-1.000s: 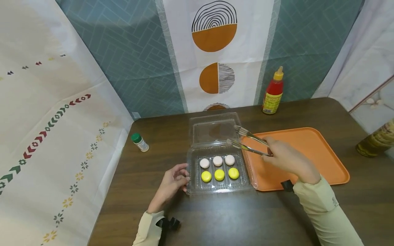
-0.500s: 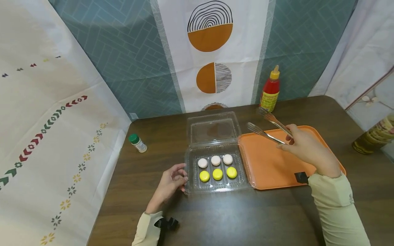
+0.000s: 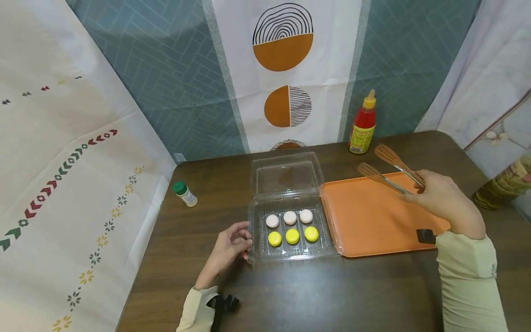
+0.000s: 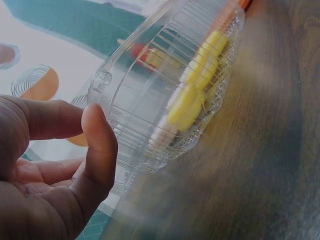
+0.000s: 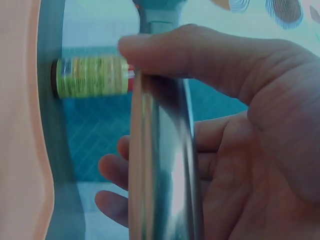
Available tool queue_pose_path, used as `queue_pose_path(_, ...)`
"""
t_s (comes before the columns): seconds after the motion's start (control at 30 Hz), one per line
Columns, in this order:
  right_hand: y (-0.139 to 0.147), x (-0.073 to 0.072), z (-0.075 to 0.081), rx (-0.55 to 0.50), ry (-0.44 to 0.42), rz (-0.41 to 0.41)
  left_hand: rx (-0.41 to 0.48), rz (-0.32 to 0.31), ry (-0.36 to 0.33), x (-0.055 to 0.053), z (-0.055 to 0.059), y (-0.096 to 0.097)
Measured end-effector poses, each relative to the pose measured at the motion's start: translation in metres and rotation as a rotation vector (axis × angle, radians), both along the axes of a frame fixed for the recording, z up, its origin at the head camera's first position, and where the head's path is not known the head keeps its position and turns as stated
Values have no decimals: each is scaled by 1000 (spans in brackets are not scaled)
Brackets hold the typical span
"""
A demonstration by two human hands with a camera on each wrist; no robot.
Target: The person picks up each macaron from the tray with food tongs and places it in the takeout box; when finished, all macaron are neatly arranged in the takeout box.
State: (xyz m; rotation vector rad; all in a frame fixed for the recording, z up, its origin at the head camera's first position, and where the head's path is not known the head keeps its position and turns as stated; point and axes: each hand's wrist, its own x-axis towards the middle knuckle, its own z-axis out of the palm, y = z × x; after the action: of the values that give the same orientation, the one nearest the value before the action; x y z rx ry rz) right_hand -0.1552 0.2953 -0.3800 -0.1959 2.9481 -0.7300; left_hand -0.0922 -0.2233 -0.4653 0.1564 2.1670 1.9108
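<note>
In the head view, a clear plastic clamshell container lies with its lid folded back. Inside it sit three white macarons at the back and three yellow macarons in front. My left hand pinches the container's left rim between thumb and fingers; the left wrist view shows the clear wall beside the thumb. Over the orange tray, my right hand grips metal tongs, whose slotted ends are spread with nothing between them. A tong arm fills the middle of the right wrist view.
A red sauce bottle stands at the table's back edge, behind the tong ends. On the right is a bottle with dark contents. A small green-capped shaker stands at the left. Fabric hangings surround the table.
My right hand has carried the tongs rightward, from beside the container's lid to over the tray's far part. My left hand keeps its place on the container; the macarons have not moved.
</note>
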Motion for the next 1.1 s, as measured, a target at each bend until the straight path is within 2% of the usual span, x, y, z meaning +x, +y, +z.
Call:
queue_pose_path(0.1, 14, -1, -5, 4, -46, -28, -8, -1, 3, 1, 0, 0)
queue_pose_path(0.23, 31, -2, -14, 1, -58, -80, -7, 2, 3, 2, 1, 0)
queue_pose_path(0.5, 52, -3, -29, 29, 15, -249, 3, 12, 6, 3, 0, -2)
queue_pose_path(0.57, 57, -3, -33, 32, 28, -264, -2, 13, 4, 3, 0, -2)
queue_pose_path(0.77, 72, -1, -42, 15, -15, -274, 0, 16, 3, 3, 0, -3)
queue_pose_path(1.0, 81, 1, -49, 1, -58, -353, 6, 6, 12, 5, 3, -4)
queue_pose_path(1.1, 85, 1, -53, 5, -71, -356, 9, 4, 11, 6, 3, -5)
